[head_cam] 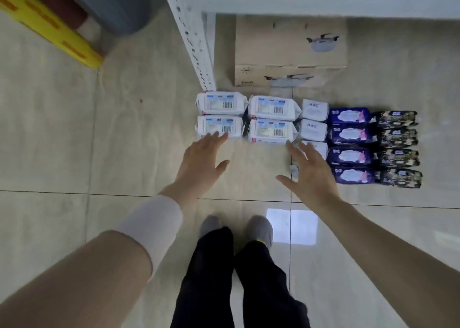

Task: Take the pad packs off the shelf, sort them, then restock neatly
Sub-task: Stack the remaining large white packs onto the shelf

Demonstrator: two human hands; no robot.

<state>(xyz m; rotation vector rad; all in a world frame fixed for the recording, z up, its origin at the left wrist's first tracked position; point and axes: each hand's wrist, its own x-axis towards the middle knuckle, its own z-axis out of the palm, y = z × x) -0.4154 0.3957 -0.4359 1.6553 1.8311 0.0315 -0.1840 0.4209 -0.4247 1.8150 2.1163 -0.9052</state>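
Left grip (202, 157), right grip (310, 172): splayed, empty

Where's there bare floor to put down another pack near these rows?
Bare tile lies left of the white barcode packs, in front of them between the left hand and right hand, and right of the black packs. From white to black, the packs sit edge to edge, with the cardboard box behind.

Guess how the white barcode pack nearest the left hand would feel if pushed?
Probably soft and light: the pack has puffy, rounded wrapping. It would likely slide, since the floor looks glossy. Lying flat, it seems unlikely to tip.
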